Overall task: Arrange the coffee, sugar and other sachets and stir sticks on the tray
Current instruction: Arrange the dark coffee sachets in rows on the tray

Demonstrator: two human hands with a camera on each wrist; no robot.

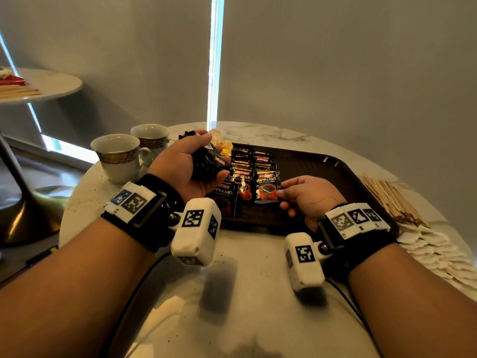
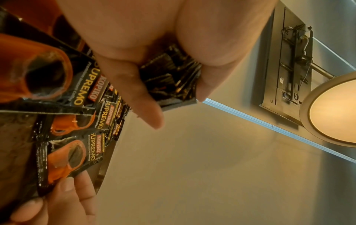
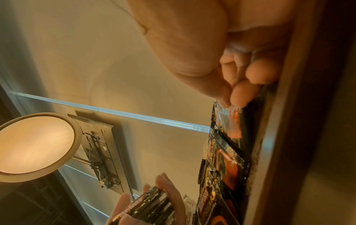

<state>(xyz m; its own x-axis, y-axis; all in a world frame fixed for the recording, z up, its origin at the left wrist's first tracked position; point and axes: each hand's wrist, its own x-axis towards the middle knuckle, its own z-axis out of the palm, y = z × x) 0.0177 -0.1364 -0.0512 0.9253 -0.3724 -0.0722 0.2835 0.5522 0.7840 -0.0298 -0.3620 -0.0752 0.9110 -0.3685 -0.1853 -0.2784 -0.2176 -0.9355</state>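
Hands: left hand [image 1: 189, 164] clutches sachet bundle [image 1: 206, 161]; right hand [image 1: 307, 195] pinches sachet [image 1: 267, 187] edge on tray [image 1: 322, 171].
Handling: light, slippery, crinkly; likely best held by edges.

Black coffee sachets [image 1: 267, 186] lying on the brown tray [image 1: 322, 177] read "KOPIKO" in a red band above "SUPREMO" in gold letters. The same "KOPIKO" name shows on the stack of sachets [image 1: 206, 161] held in the left hand [image 1: 185, 164]. The smaller print under "SUPREMO" is too blurred to read.
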